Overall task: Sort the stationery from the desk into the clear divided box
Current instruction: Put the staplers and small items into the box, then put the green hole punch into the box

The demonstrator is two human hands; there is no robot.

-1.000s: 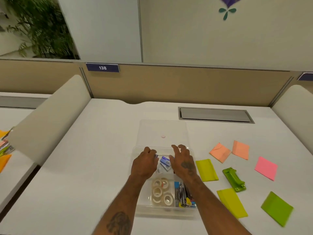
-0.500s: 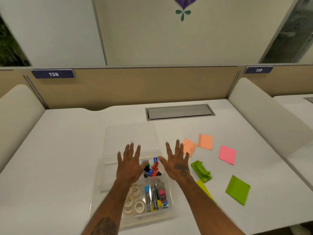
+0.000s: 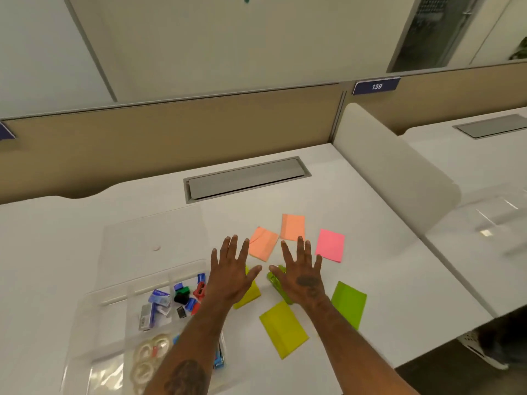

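From the head camera I see my left hand (image 3: 231, 276) and right hand (image 3: 302, 276) spread flat, fingers splayed, holding nothing. Both hover over the white desk (image 3: 385, 269) right of the clear divided box (image 3: 114, 306). The green stapler (image 3: 278, 280) lies partly under my right thumb; orange sticky notes (image 3: 263, 243) lie just beyond my fingertips (image 3: 300, 241), a yellow pad (image 3: 283, 327) between my forearms

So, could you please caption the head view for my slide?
Both open hands, left and right, hover over sticky notes beside the clear divided box.
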